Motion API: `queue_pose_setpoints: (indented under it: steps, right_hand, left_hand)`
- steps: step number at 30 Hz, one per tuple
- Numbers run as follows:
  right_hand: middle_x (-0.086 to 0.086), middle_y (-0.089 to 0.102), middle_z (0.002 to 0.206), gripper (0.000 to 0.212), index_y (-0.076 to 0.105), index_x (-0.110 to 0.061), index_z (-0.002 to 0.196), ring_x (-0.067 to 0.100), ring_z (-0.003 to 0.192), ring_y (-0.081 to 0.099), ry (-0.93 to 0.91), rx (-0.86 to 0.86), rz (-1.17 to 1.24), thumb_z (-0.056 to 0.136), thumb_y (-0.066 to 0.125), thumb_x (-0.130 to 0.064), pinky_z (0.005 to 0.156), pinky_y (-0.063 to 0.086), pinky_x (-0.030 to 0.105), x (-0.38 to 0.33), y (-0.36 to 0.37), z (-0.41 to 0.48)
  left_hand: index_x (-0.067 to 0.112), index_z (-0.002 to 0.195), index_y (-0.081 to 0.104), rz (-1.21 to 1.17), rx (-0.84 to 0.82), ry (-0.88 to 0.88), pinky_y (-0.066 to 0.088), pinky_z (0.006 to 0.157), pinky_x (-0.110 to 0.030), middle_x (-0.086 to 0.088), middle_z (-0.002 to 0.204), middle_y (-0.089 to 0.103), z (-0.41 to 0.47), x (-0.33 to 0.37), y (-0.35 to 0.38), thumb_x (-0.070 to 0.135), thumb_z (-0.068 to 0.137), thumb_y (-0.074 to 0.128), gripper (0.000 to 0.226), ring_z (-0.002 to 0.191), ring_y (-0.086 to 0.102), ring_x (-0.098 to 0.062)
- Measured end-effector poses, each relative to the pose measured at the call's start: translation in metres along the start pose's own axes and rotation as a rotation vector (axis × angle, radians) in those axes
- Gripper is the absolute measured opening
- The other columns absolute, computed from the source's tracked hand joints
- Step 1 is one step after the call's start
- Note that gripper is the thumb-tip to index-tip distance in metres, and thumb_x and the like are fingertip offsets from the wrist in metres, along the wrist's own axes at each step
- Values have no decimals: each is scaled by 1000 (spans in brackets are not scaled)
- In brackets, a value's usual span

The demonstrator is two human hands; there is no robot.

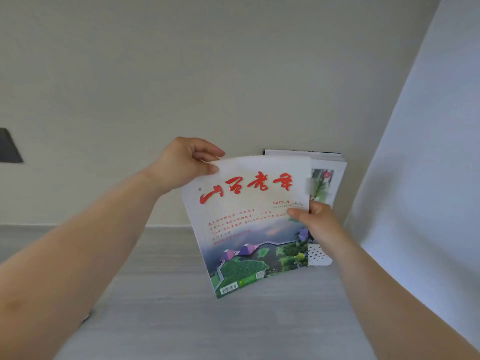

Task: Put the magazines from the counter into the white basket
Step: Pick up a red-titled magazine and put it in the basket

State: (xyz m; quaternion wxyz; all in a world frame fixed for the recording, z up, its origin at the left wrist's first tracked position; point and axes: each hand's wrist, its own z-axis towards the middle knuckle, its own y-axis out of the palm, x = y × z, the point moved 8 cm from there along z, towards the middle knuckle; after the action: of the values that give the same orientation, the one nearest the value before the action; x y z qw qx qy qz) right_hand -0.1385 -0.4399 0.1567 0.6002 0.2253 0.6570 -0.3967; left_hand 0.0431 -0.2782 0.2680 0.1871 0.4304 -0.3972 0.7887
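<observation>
In the head view, above the grey counter (166,294) and close to the corner of the walls, a magazine (249,224) with red title lettering is held upright in both hands. The left hand (181,167) pinches its top left corner between thumb and fingers; the right hand (319,224) grips its right edge about halfway down. Behind it, further magazines (327,175) stand upright in the white basket (318,254), whose perforated wall shows just below the right hand. The magazine looks light, thin and floppy, with a glossy cover that may slip, so a two-point hold at corner and edge seems wise to stop it sagging as it goes in.
</observation>
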Motion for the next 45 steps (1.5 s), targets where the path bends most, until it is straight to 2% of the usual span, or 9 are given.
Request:
queue_pose_setpoints:
  steps: [4, 6, 8, 15, 20, 24, 33, 41, 45]
  right_hand:
    - [-1, 73, 66, 17, 64, -3, 98, 3, 45, 62, -46, 168, 75, 82, 58, -6, 46, 51, 19, 1, -50, 17]
    - [15, 73, 90, 17, 63, -8, 99, 33, 67, 64, -40, 219, 117, 83, 58, -9, 67, 55, 37, -1, -74, 26]
    - [19, 64, 107, 17, 62, -11, 99, 30, 75, 56, -78, 268, 161, 83, 57, -8, 69, 47, 36, -9, -95, 33]
    - [25, 62, 112, 15, 61, -14, 96, 33, 77, 55, -152, 360, 203, 84, 55, -7, 61, 39, 27, -21, -136, 65]
    - [21, 63, 110, 25, 59, -5, 110, 47, 93, 58, -17, 309, 166, 85, 55, -8, 89, 45, 58, 26, -121, 81]
    - [11, 62, 105, 14, 58, -14, 98, 23, 84, 57, 22, 270, 181, 85, 55, -10, 62, 49, 22, 50, -105, 94]
    - [24, 61, 112, 22, 57, -11, 108, 54, 107, 48, 209, 220, 161, 86, 54, -12, 87, 48, 58, 106, -87, 120]
    - [15, 45, 132, 57, 29, -8, 133, 25, 117, 47, 98, 354, 226, 82, 45, 12, 91, 41, 33, 122, -94, 127]
    - [-4, 52, 106, 53, 42, -23, 119, 20, 102, 50, 44, 222, 59, 80, 39, 13, 52, 45, 8, 119, -79, 133]
  left_hand:
    - [17, 86, 60, -184, 141, -24, 47, 52, -3, 14, 56, 65, 24, -4, 18, -3, 73, 66, 24, 45, 57, 9]
    - [14, 76, 59, -276, 120, -81, 51, 48, -9, 12, 49, 66, 33, -14, 40, -5, 75, 63, 20, 44, 59, 5]
    - [17, 69, 58, -270, 62, -128, 50, 46, -10, 17, 41, 64, 40, -21, 66, -5, 77, 60, 24, 43, 60, 5]
    - [10, 77, 60, -273, 196, -81, 47, 45, -6, 2, 65, 58, 83, -11, 103, -4, 78, 59, 13, 55, 59, -4]
    - [-3, 93, 63, -203, 190, -187, 44, 43, -5, 3, 64, 57, 87, -52, 125, -4, 78, 59, 15, 60, 54, -9]
    - [0, 90, 64, -169, 197, -267, 45, 43, -5, 4, 64, 58, 83, -86, 130, -3, 77, 60, 14, 60, 56, -8]
    - [11, 81, 66, -45, 179, -289, 50, 57, -18, 8, 63, 60, 94, -115, 142, 0, 76, 62, 13, 60, 57, -7]
    - [14, 108, 56, 47, 294, -312, 39, 64, -18, 4, 92, 59, 87, -134, 163, 17, 76, 67, 34, 77, 55, -13]
    - [14, 107, 62, 164, 260, -301, 38, 73, -21, -4, 105, 70, 88, -137, 175, 20, 83, 57, 26, 80, 53, -13]
